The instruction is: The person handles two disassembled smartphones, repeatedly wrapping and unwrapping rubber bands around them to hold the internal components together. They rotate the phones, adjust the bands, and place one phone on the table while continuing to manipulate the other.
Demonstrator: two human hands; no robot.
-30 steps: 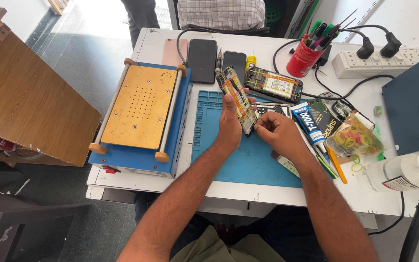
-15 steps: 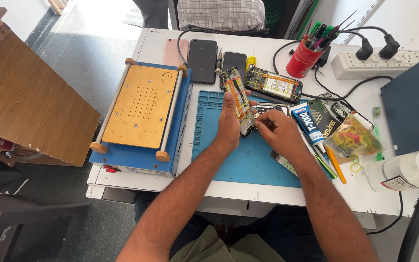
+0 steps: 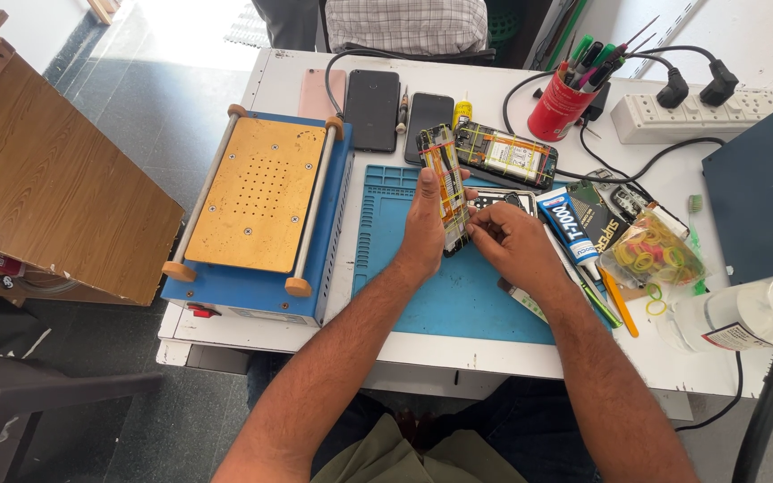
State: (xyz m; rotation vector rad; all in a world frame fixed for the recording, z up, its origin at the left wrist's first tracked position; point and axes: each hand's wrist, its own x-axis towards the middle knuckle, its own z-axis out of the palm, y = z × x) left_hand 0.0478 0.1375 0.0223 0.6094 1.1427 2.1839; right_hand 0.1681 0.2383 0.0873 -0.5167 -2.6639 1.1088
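My left hand point(image 3: 424, 228) holds an opened phone point(image 3: 445, 179) wrapped in several yellow rubber bands, tilted on edge above the blue work mat point(image 3: 458, 295). My right hand point(image 3: 513, 243) pinches at the phone's lower right edge, fingertips against the bands. Both forearms reach in from the bottom of the view.
A blue heating machine with an orange plate point(image 3: 257, 206) stands left of the mat. Two dark phones point(image 3: 373, 107), an opened phone with battery point(image 3: 505, 154), a red pen cup point(image 3: 558, 105), a power strip point(image 3: 673, 114), a glue tube point(image 3: 567, 224), a bag of rubber bands point(image 3: 655, 255) and a clear bottle point(image 3: 744, 313) surround it.
The banded phone has tilted slightly more upright in my left hand. My right hand's fingers shifted a little along its lower edge.
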